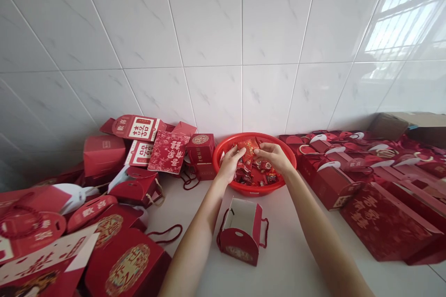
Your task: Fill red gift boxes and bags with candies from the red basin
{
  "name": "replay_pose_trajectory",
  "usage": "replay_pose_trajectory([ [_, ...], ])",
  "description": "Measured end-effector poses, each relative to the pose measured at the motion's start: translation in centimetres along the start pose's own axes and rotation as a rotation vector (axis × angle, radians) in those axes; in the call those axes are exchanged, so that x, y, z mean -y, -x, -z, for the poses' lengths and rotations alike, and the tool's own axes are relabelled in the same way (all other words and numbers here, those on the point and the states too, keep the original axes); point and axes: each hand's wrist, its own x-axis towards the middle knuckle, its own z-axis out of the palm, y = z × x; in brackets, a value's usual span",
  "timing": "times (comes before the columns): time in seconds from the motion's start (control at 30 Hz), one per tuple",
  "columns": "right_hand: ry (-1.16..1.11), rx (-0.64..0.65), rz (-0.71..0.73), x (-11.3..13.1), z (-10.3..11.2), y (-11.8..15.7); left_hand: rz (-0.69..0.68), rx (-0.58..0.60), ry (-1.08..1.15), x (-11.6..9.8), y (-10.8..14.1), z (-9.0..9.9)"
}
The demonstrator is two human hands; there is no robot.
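A red plastic basket (256,191) stands against the wall with several red-wrapped candies (244,176) in it. Over it, my left hand (230,163) pinches a shiny red packet (250,149) with gold print, thumb on top. My right hand (274,157) has its thumb and fingertips closed at the packet's right edge. What lies under the fingers is hidden. Between my forearms, in front of the basket, sits a small red gift box (240,241) with its top open, a pale inside and dark red cord handles.
Red gift boxes (120,264) and bags (169,152) are piled loosely on the left. An upright red box (201,160) touches the basket's left side. Filled rows of red boxes (336,183) and a cardboard box (388,125) occupy the right. The tiled wall (272,88) rises behind.
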Motion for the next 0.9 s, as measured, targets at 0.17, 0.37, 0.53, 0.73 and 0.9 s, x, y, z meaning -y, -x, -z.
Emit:
replay_pose_trajectory([
  [0.17, -0.118, 0.079, -0.031, 0.6, -0.1, 0.3, -0.016, 0.13, 0.075, 0.1, 0.1, 0.7],
  [0.37, -0.112, 0.044, -0.054, 0.7, -1.3, 0.6, -0.064, -0.001, 0.038, 0.0, 0.4, 0.3],
  [0.53, -0.191, -0.017, -0.034, 1.8, -2.7, 1.4, -0.042, 0.002, 0.063, -0.6, 1.9, 0.4],
  [0.73, -0.286, -0.106, 0.037, 3.9, -4.3, 2.6, -0.071, 0.072, -0.009, -3.1, 4.7, 0.9],
  [0.9, -0.334, -0.209, 0.095, 5.6, -4.5, 4.0, -0.032, 0.182, -0.233, -5.8, 7.5, 1.2],
])
